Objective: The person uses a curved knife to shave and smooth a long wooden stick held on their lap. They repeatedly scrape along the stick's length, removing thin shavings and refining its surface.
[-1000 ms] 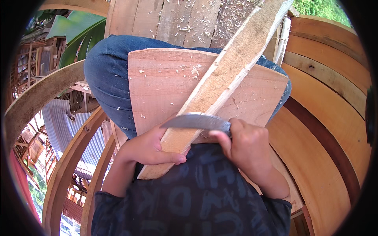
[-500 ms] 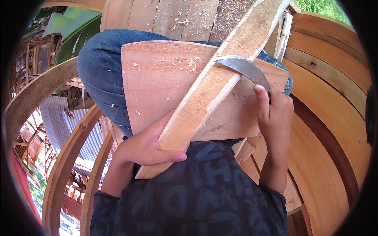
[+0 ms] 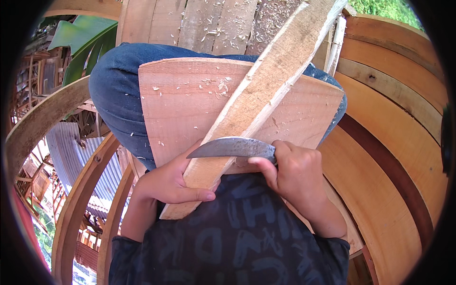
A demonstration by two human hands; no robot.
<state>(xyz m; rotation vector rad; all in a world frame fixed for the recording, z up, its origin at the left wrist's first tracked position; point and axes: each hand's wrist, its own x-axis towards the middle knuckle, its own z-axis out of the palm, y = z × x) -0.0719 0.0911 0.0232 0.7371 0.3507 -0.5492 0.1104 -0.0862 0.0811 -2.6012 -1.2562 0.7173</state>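
Observation:
A long, flat wooden strip point(image 3: 266, 88) with pale shaved edges slants from my lap toward the far right. My left hand point(image 3: 173, 183) is wrapped round its near end, thumb on top. My right hand point(image 3: 297, 173) is closed on a knife point(image 3: 232, 147) with a curved grey blade; the handle is hidden in the fist. The blade lies across the strip just beyond my left hand, its tip pointing left. Whether its edge touches the wood I cannot tell. Under the strip, a wide reddish board point(image 3: 185, 95) rests over my legs, sprinkled with small shavings.
Curved wooden planks point(image 3: 394, 156) form a wall on the right. Curved timber ribs point(image 3: 85, 190) rise on the left, with corrugated metal sheets point(image 3: 107, 159) beyond them. Shavings litter the floor planks point(image 3: 204, 23) ahead. A large green leaf point(image 3: 85, 40) hangs at the far left.
The knife has moved down the strip toward my body, and its blade has turned to lie nearly crosswise. My right hand came nearer and leftward with it. My left hand keeps its grip.

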